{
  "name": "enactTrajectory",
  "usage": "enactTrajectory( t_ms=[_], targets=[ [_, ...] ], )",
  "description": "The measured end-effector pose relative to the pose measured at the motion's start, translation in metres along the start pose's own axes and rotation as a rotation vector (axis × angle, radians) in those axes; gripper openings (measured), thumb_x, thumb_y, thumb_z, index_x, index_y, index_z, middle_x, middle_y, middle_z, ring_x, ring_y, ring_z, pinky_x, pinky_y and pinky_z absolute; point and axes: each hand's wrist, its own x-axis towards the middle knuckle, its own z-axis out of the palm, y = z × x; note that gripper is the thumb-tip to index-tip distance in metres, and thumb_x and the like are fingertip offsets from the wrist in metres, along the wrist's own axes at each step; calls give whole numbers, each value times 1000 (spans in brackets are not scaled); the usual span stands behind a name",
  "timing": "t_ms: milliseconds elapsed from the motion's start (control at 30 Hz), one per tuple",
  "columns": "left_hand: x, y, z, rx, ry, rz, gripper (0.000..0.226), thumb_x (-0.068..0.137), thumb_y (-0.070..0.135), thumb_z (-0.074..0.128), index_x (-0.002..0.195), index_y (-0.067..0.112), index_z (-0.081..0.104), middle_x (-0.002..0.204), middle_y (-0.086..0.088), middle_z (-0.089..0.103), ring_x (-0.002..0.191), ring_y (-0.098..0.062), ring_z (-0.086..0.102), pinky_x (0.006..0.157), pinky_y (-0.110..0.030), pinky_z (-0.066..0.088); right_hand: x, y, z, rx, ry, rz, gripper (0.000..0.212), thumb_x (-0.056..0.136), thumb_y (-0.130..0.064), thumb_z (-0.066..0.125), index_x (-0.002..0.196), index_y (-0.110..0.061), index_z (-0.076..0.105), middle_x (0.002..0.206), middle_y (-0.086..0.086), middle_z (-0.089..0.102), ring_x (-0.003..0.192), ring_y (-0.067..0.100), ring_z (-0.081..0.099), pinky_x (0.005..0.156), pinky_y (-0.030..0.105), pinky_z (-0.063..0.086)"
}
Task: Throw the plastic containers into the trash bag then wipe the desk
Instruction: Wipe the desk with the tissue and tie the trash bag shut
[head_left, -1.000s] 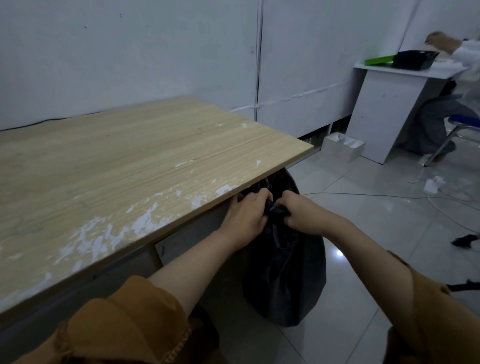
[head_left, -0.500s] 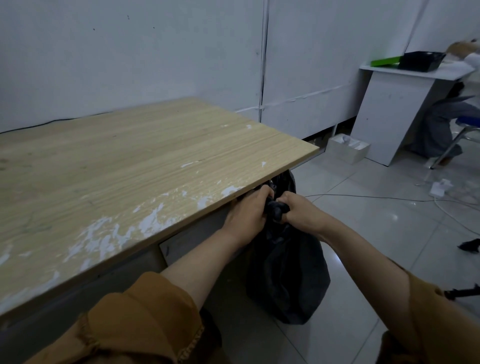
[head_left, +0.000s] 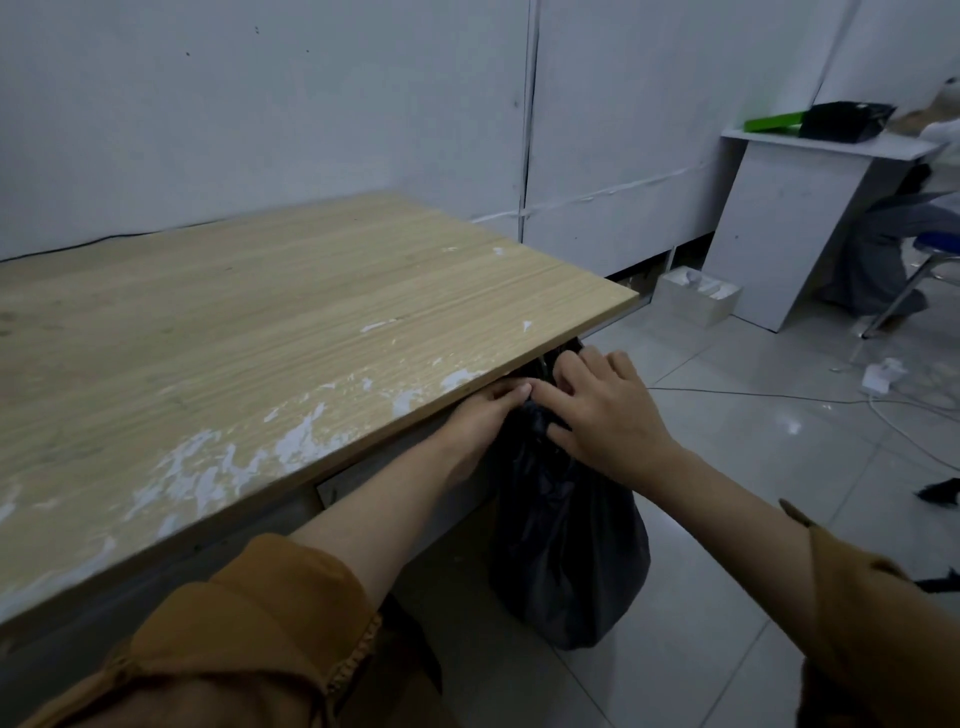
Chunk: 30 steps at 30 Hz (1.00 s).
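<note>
A black trash bag (head_left: 566, 545) stands on the floor under the right corner of the wooden desk (head_left: 291, 332). Its neck is bunched together at the top. My left hand (head_left: 485, 415) reaches under the desk edge and grips the bag's neck. My right hand (head_left: 602, 410) lies on top of the neck with its fingers spread. The desktop carries white scuffed patches along its front edge. No plastic containers show anywhere. The inside of the bag is hidden.
A white side table (head_left: 810, 208) with a black tray (head_left: 844, 122) and a green object stands at the right. A seated person is partly visible beside it. A white box (head_left: 696, 299) sits by the wall. Cables and a white power adapter (head_left: 880, 374) lie on the tiled floor.
My right hand has opened from a fist on the bag's neck to spread fingers lying over it. Both hands stay at the desk corner. My view has shifted slightly.
</note>
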Motion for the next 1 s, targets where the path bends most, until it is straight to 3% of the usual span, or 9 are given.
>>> enactTrajectory(
  t_ms=[100,167,300,467,667,767,833,933,1000],
  targets=[
    [4,1,0,-49,55,-41,15,91,20,58,103,17,67,88,6,70,78,-3,66,69,-15,51,7,1,-1,-87,47,-183,24,83,-8,41,80,-13,64,72,4,57,62,22,52,55,32,37],
    [5,4,1,-3,101,-100,12,88,23,62,97,15,67,74,7,70,69,-4,67,62,-15,52,12,3,0,-99,25,-266,18,86,-8,48,76,-13,62,69,3,57,59,19,52,51,31,39],
    [10,8,2,57,143,-216,14,86,28,64,90,14,64,79,-2,63,74,-13,60,65,-22,49,16,2,-1,-138,-104,-372,14,81,-7,53,72,-13,62,65,2,58,55,16,52,46,27,38],
    [8,13,3,46,157,-271,27,89,29,61,112,14,62,84,-1,60,73,-13,55,61,-20,45,20,-6,-6,-248,-419,-348,8,73,-19,70,66,-16,69,59,-2,59,48,12,53,41,22,38],
    [11,12,8,49,143,-271,19,87,20,63,105,11,65,76,-3,61,67,-13,57,58,-22,49,37,-16,-3,-313,-700,-283,20,95,-3,41,99,-5,61,92,6,60,70,18,52,46,27,22],
    [13,10,11,-27,178,-240,9,88,14,61,81,20,60,77,-1,59,65,-11,54,47,-15,49,40,-13,-3,-308,-753,-413,25,96,-5,38,95,-9,63,84,2,61,54,15,38,42,27,16],
    [13,10,13,-57,237,-238,6,89,11,59,89,15,64,83,-4,61,62,-10,52,39,-12,45,42,-11,-3,-271,-762,-464,29,97,-7,36,91,-10,65,78,2,59,48,15,31,42,27,15],
    [17,9,19,-26,319,-260,28,91,9,56,113,-7,61,102,-18,62,56,-13,47,30,-11,38,45,-8,-9,-228,-729,-528,31,97,-10,36,89,-8,66,87,6,67,56,17,39,44,28,21],
    [22,9,23,-56,356,-284,24,93,9,53,105,-9,63,91,-16,61,54,-15,43,29,-13,35,42,-9,-15,-173,-686,-561,31,97,-10,37,90,-9,67,87,6,68,61,19,41,52,29,28]
  ],
)
